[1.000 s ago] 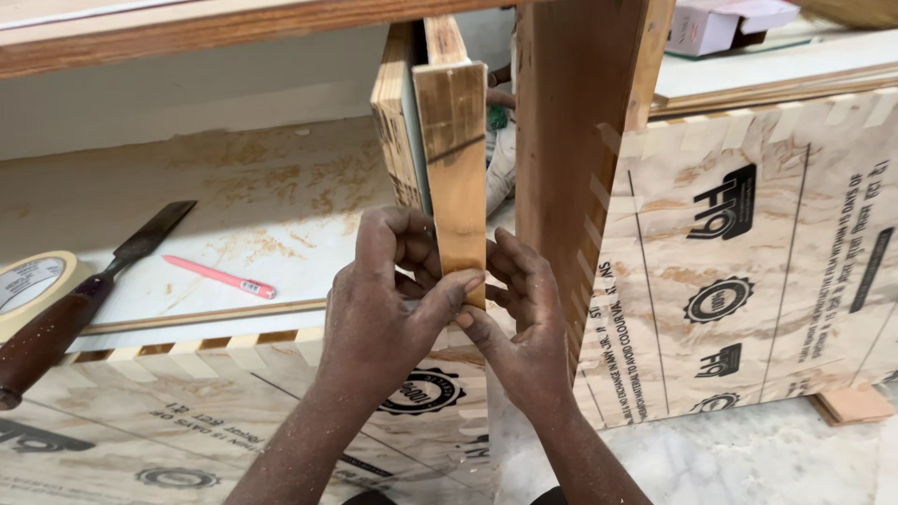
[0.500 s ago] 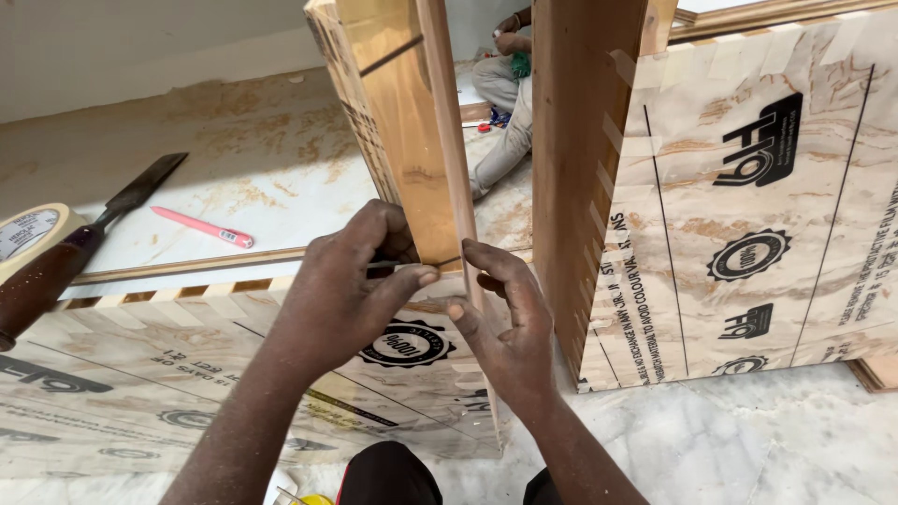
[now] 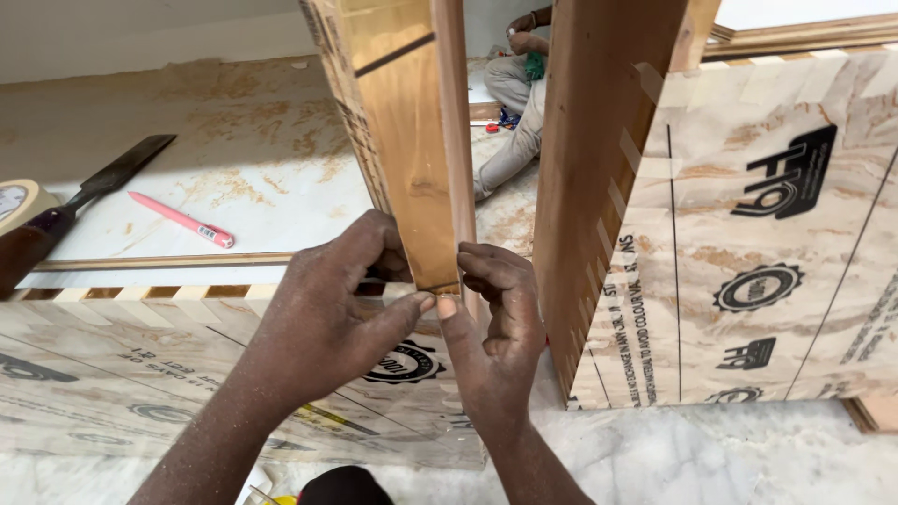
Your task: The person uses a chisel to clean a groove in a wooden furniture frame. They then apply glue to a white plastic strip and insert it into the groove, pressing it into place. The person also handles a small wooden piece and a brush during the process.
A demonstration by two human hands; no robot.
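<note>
My left hand (image 3: 329, 318) and my right hand (image 3: 496, 323) pinch the lower end of a narrow upright wooden board (image 3: 412, 140) with a glossy brown face. The thumbs meet just under the board's bottom edge. The left fingers wrap its left side, the right fingers its right edge. The board stands tilted slightly left, between a low printed plywood panel (image 3: 112, 365) and a tall wooden panel (image 3: 599, 187).
A chisel with a dark handle (image 3: 84, 201), a pink pencil (image 3: 182, 220) and a roll of tape (image 3: 19, 201) lie on the dusty surface at left. A large printed plywood sheet (image 3: 767, 234) stands at right. Another person (image 3: 519, 103) sits beyond the boards. Marble floor (image 3: 711, 458) below.
The view has moved closer and lower. The board now looms larger and my fingers have shifted to pinch its bottom end, thumbs meeting beneath it.
</note>
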